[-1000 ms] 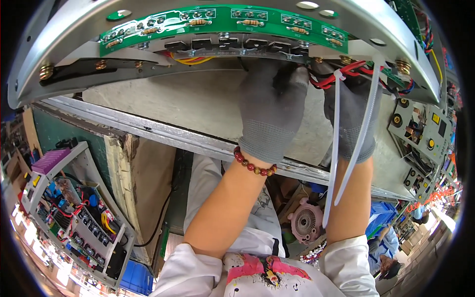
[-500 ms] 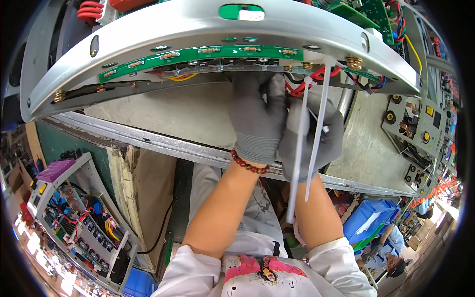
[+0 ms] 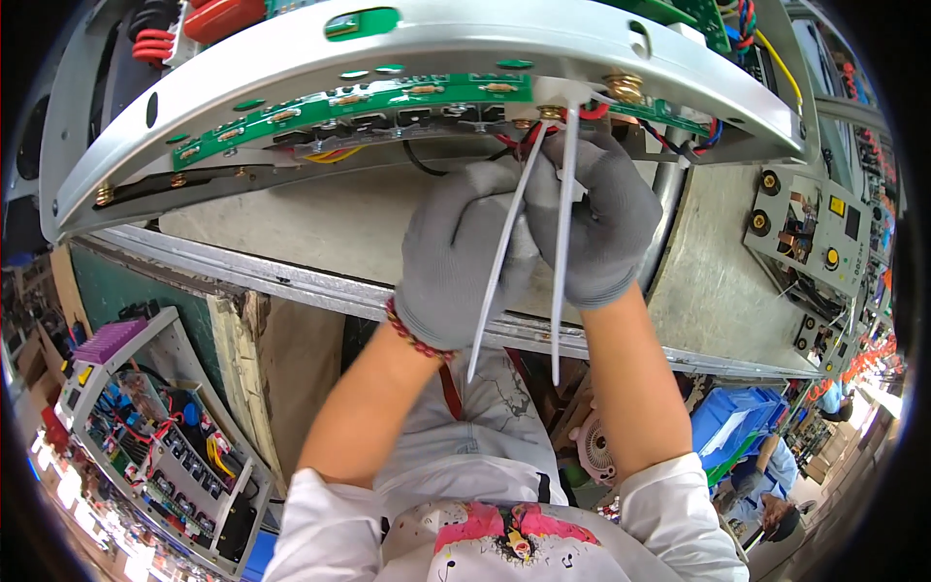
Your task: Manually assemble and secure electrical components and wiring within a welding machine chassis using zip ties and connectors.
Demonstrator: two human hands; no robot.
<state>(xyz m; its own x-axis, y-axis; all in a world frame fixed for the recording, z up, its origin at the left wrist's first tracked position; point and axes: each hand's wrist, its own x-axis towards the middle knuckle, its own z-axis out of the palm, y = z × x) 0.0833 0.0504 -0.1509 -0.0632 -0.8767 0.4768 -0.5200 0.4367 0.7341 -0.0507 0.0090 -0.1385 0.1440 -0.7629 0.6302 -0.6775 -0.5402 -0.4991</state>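
Observation:
My left hand (image 3: 464, 254), in a grey knit glove, is closed beneath the front edge of a curved metal chassis (image 3: 465, 37). Its fingertips meet those of my right hand (image 3: 603, 221), also gloved and with fingers curled, just below some red wires (image 3: 529, 136). What either hand pinches is hidden. Two long white cable ties hang from the chassis: one cable tie (image 3: 503, 247) slants across my left fingers, and the other cable tie (image 3: 562, 252) runs down in front of my right hand. A green circuit board (image 3: 364, 100) with resistors lines the chassis underside.
A metal-edged workbench (image 3: 291, 218) lies under the chassis. At lower left stands another opened unit (image 3: 165, 436) with wiring inside. Panel assemblies (image 3: 810, 228) sit at right. Blue bins (image 3: 732, 427) and a co-worker (image 3: 771, 485) are at lower right, beside a small fan (image 3: 596, 446).
My left hand has drawn back left and toward me, out from under the chassis. My right hand has moved up to the wires. The cable ties now splay apart at their lower ends.

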